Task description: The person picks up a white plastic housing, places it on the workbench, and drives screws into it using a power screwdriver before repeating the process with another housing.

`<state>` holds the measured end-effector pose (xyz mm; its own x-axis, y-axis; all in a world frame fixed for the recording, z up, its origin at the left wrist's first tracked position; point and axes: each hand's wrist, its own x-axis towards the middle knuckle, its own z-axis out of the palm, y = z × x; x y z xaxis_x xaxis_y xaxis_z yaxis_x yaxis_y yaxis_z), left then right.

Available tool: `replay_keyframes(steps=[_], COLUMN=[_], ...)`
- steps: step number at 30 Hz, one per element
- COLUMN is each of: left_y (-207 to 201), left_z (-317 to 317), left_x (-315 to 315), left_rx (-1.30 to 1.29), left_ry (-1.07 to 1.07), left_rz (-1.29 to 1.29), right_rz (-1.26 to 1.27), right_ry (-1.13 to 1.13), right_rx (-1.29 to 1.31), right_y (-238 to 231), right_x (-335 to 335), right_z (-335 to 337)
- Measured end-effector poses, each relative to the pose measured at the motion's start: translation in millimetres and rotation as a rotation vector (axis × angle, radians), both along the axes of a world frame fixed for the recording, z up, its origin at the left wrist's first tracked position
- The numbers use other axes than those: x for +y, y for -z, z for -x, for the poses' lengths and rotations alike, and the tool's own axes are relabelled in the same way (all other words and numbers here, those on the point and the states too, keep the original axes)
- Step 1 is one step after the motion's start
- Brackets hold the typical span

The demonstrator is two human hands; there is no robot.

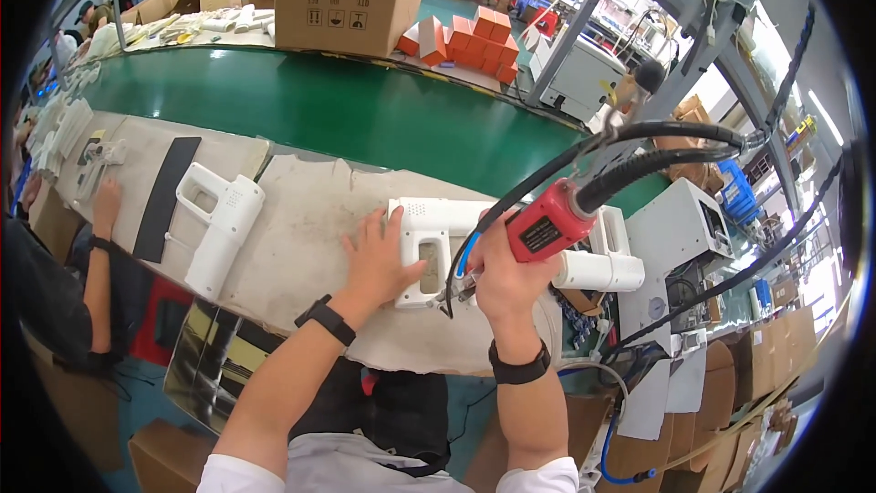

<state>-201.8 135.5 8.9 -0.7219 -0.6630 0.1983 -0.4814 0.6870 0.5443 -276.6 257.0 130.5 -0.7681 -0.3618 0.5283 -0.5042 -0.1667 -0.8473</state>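
My right hand [506,278] is wrapped round a red electric screwdriver [552,219] that hangs on a black cable. Its lower end points at the handle of a white plastic gun-shaped housing [429,215] lying on the worktable; my wrist and fingers partly hide the tip. My left hand [376,260] rests at the housing's left end, fingers spread and thumb reaching across to the grip. To the right of the screwdriver lies another white gun-shaped housing [602,269]. A third white housing [224,228] lies farther left, apart from both hands.
A co-worker's hand [107,205] is at the table's left end, near white parts [100,164]. A black strip [167,196] lies beside them. Beyond the worktable [301,192] runs a green conveyor belt [310,100], with a large carton [351,0] and orange boxes [479,41] past it.
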Motion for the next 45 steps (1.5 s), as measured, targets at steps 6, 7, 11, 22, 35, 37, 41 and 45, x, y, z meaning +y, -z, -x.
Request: replay_keyframes(steps=[6,7,11,22,35,37,41,45], left_y=[-4.9,-4.9,-2.9,13.2,-25.1,-62.3,-89.3,-84.5], left_z=[-5.7,-5.4,-6.2,-4.9,-103.4,-141.5,-210.6,-234.0], left_x=[0.2,-1.2,-3.4,-9.6,-40.9,-38.2,-28.9,-15.7], left_rx=[-0.009,-0.002,-0.035,0.13,0.418,0.369,0.315,0.303], left_ry=[0.008,0.008,0.022,-0.039,0.097,0.091,0.201,0.479], left_rz=[-0.015,-0.013,-0.02,0.011,-0.255,-0.44,-0.756,-0.685], right_rz=[0.42,0.421,0.296,0.075,0.16,0.183,-0.194,-0.391], right_ry=[-0.223,-0.224,-0.157,-0.176,0.083,0.441,0.117,-0.34], right_rx=[-0.108,-0.102,-0.091,-0.105,0.146,0.35,0.262,-0.587], right_y=[-66.3,-67.6,-60.5,-2.4,-62.7,-33.4,39.8,55.8], right_x=[15.7,10.8,-7.0,-42.2,24.4,59.4,87.9,103.2], right_z=[-37.7,-42.6,-51.1,-46.2,-21.3,-29.9,-82.8,-108.9])
